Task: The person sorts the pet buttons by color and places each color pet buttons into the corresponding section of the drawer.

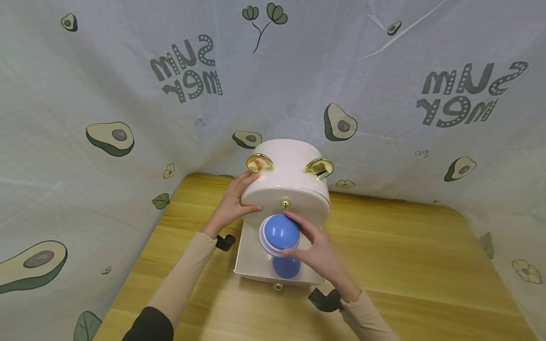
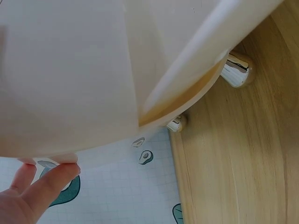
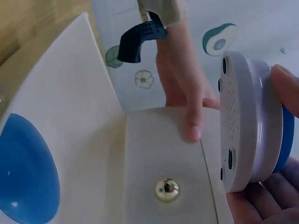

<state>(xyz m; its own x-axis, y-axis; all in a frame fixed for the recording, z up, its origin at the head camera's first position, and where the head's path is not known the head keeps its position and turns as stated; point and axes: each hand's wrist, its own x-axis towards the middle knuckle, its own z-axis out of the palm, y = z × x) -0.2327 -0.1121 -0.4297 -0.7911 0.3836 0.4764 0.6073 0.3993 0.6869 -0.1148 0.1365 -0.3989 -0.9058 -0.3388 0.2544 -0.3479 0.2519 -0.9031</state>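
Observation:
In the head view, a white rounded cabinet [image 1: 294,182] with gold ears stands on the table. Its lower drawer [image 1: 251,258] is pulled out. My left hand [image 1: 230,203] rests on the cabinet's left side, fingers by the left ear and thumb on the front face. Above the drawer, my right hand [image 1: 317,251] holds a round push button [image 1: 281,232] with a blue dome and a white base. The right wrist view shows small holes and dark feet on that base [image 3: 236,121]. A second blue dome [image 1: 286,268] lies in the drawer; its underside is hidden.
A gold knob [image 1: 285,202] sits on the upper front, and another knob [image 1: 278,286] on the drawer front. The wooden table [image 1: 405,255] spreads to both sides. Behind it hangs a pale cloth [image 1: 273,85] printed with avocados.

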